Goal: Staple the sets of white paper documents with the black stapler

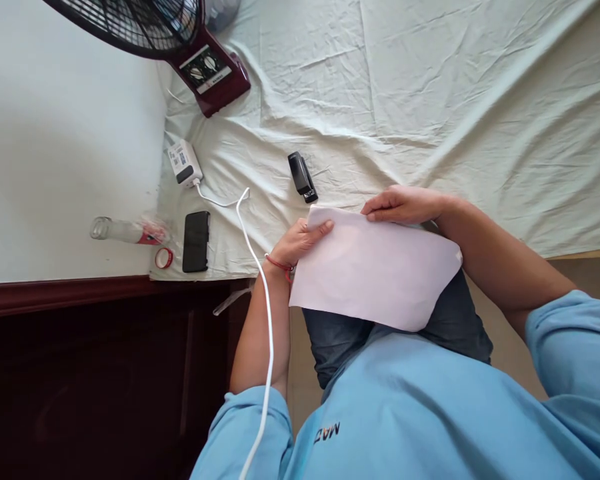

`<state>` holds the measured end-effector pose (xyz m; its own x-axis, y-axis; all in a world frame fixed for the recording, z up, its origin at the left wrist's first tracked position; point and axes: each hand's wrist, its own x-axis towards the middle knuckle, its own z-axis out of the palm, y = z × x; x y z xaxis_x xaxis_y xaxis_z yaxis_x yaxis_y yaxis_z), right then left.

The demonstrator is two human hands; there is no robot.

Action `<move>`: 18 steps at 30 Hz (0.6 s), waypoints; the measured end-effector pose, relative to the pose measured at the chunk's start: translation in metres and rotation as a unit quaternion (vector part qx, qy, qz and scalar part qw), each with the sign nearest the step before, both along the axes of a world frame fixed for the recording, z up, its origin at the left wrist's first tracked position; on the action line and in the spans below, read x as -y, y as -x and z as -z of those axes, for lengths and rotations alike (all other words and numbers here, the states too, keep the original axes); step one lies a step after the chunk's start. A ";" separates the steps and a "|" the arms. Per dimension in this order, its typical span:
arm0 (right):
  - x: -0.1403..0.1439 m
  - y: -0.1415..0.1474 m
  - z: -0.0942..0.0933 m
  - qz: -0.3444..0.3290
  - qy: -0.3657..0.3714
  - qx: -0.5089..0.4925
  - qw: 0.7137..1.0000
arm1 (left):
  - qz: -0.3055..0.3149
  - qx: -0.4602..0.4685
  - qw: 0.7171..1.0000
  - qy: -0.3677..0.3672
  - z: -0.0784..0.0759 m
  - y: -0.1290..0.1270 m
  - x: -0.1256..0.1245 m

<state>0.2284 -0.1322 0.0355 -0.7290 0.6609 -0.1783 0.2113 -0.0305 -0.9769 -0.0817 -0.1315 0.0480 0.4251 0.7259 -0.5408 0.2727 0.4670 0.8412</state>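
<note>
A white sheet of paper (375, 267), perhaps several sheets together, is held over my lap at the table's front edge. My left hand (301, 240) grips its upper left corner, the thumb on top and the fingers underneath. At the paper's top edge, my right hand (397, 204) pinches it between thumb and fingers. The right side of the paper bends down toward my right forearm. Just beyond my left hand, a black stapler (303, 177) lies on the cloth, apart from the paper.
A pale green cloth (430, 100) covers the table. At the left are a dark red fan (220, 77), a white power device (185, 163), a black phone (196, 241), a glass bottle (117, 230) and a red tape roll (163, 258). A white cable (267, 320) crosses over my left arm.
</note>
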 end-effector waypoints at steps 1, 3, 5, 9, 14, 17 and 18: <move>0.000 0.000 0.002 0.022 0.009 0.003 1.000 | -0.001 -0.005 1.000 0.001 0.001 0.002 -0.001; -0.002 -0.002 0.005 0.069 0.050 -0.009 0.996 | -0.006 -0.009 1.000 -0.015 0.001 0.010 -0.003; -0.005 -0.005 0.008 0.106 0.090 -0.035 0.990 | -0.017 -0.006 0.998 -0.057 0.001 0.018 -0.005; -0.006 -0.006 0.007 0.132 0.056 -0.080 0.986 | -0.032 -0.007 0.995 -0.089 -0.001 0.024 -0.006; 0.000 0.006 0.003 0.041 0.054 -0.035 0.997 | -0.003 0.013 0.995 -0.100 -0.006 0.002 -0.005; 0.002 0.008 0.003 0.009 0.049 0.008 0.999 | -0.004 0.028 0.994 -0.106 -0.006 -0.004 -0.006; 0.002 0.007 0.003 0.022 0.042 0.017 0.999 | -0.013 0.028 0.993 -0.111 -0.006 -0.003 -0.006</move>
<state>0.2218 -0.1342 0.0321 -0.6926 0.6734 -0.2585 0.2414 -0.1214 -0.9628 -0.0791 -0.1252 0.0535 0.4295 0.8355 -0.3429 0.2139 0.2748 0.9374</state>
